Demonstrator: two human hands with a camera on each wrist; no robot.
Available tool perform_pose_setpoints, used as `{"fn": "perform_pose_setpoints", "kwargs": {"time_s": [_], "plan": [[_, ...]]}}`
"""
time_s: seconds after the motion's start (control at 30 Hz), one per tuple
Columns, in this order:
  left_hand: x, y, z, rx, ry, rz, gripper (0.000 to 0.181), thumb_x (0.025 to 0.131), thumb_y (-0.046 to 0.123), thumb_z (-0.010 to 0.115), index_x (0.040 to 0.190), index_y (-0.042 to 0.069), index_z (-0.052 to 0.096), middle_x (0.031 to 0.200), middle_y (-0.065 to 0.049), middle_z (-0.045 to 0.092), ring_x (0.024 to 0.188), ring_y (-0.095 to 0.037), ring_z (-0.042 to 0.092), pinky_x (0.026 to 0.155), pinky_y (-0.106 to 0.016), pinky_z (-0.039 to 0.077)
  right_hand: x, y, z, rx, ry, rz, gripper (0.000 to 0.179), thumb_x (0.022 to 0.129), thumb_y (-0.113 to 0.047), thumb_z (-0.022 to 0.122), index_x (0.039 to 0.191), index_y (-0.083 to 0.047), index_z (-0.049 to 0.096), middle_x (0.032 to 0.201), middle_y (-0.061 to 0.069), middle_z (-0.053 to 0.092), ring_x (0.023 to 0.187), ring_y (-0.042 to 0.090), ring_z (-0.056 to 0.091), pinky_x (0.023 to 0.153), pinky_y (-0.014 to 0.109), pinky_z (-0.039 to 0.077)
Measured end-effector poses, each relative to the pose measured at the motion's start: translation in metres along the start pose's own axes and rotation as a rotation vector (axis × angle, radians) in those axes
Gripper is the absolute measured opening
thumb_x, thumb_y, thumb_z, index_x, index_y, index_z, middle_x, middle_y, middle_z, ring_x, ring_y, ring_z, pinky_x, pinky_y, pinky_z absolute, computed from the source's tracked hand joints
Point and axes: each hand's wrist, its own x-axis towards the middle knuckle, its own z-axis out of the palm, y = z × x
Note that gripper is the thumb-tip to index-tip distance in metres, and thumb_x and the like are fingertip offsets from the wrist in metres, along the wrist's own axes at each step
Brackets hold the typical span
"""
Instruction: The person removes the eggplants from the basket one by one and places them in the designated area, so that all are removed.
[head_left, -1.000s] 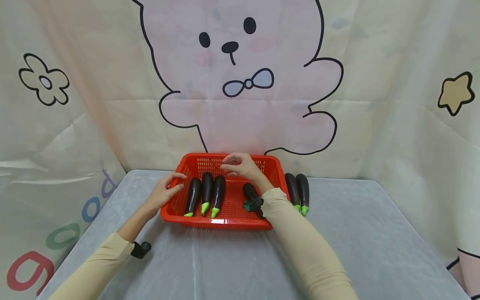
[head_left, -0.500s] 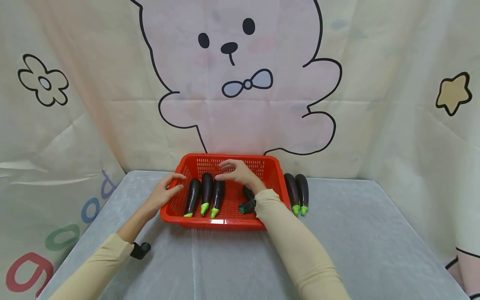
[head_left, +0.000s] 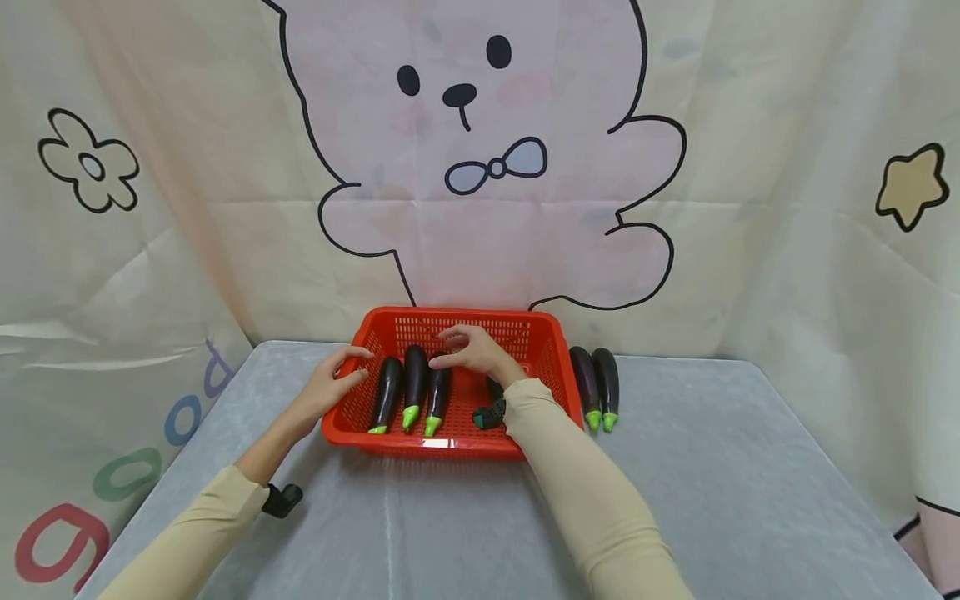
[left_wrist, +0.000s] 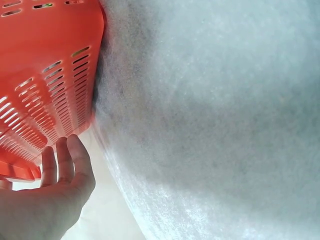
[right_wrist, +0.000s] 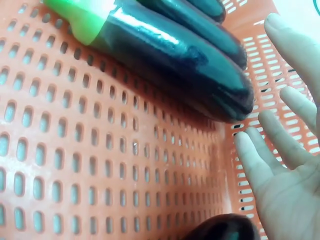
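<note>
A red plastic basket (head_left: pixel 465 446) stands at the table's far side. Three dark eggplants lie side by side in its left half; the rightmost eggplant (head_left: pixel 437 400) has its far end partly covered by my right hand (head_left: pixel 476 350). That hand hovers inside the basket with fingers spread and apart from the eggplants in the right wrist view. Another eggplant (right_wrist: pixel 225 231) lies on the basket's right side, mostly hidden by my right wrist in the head view. My left hand (head_left: pixel 327 385) is at the basket's left rim, its fingers extended beside the slotted outer wall in the left wrist view.
Two more eggplants (head_left: pixel 606 387) lie on the grey tabletop (head_left: pixel 720 467), close against the basket's right side. A printed curtain (head_left: pixel 480 233) hangs right behind the table. A dark wrist camera (head_left: pixel 282 500) is strapped below my left sleeve.
My right hand has moved left and slightly down, from the basket's middle to over the far end of the rightmost of the three eggplants. My left hand and the eggplants have stayed put.
</note>
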Motion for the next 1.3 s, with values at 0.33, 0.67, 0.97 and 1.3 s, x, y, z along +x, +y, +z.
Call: {"fn": "perform_pose_setpoints", "kwargs": {"time_s": [0.33, 0.67, 0.97, 1.3], "plan": [[0.0, 0.0, 0.0, -0.016, -0.009, 0.003, 0.033, 0.102, 0.01, 0.06, 0.133, 0.002, 0.055, 0.14, -0.025, 0.046, 0.114, -0.043, 0.054, 0.082, -0.046, 0.058, 0.0, 0.008, 0.005, 0.04, 0.023, 0.024, 0.061, 0.082, -0.022, 0.087, 0.135, -0.005, 0.063, 0.132, 0.014, 0.062, 0.123, 0.033, 0.054, 0.104, 0.048, 0.043], [0.0, -0.001, 0.001, 0.005, -0.006, -0.005, 0.033, 0.102, 0.01, 0.059, 0.133, 0.002, 0.055, 0.138, -0.026, 0.048, 0.113, -0.042, 0.054, 0.083, -0.045, 0.057, -0.002, 0.013, 0.017, 0.037, 0.056, 0.077, 0.062, 0.08, -0.019, 0.089, 0.134, -0.006, 0.064, 0.129, 0.01, 0.063, 0.118, 0.028, 0.057, 0.102, 0.043, 0.046], [0.0, -0.001, 0.0, 0.01, -0.002, 0.012, 0.032, 0.102, 0.01, 0.06, 0.133, 0.002, 0.056, 0.138, -0.025, 0.048, 0.114, -0.041, 0.053, 0.084, -0.045, 0.057, -0.003, 0.016, 0.018, 0.046, 0.058, 0.095, 0.06, 0.079, -0.017, 0.089, 0.133, -0.007, 0.066, 0.124, 0.013, 0.065, 0.112, 0.027, 0.059, 0.097, 0.041, 0.049], [0.001, -0.001, -0.001, 0.008, -0.007, 0.004, 0.032, 0.102, 0.01, 0.06, 0.133, 0.003, 0.056, 0.139, -0.024, 0.048, 0.114, -0.041, 0.054, 0.083, -0.043, 0.057, -0.004, 0.012, 0.015, 0.056, 0.039, 0.129, 0.062, 0.08, -0.015, 0.089, 0.136, -0.006, 0.064, 0.132, 0.013, 0.061, 0.117, 0.028, 0.056, 0.094, 0.036, 0.052]]}}
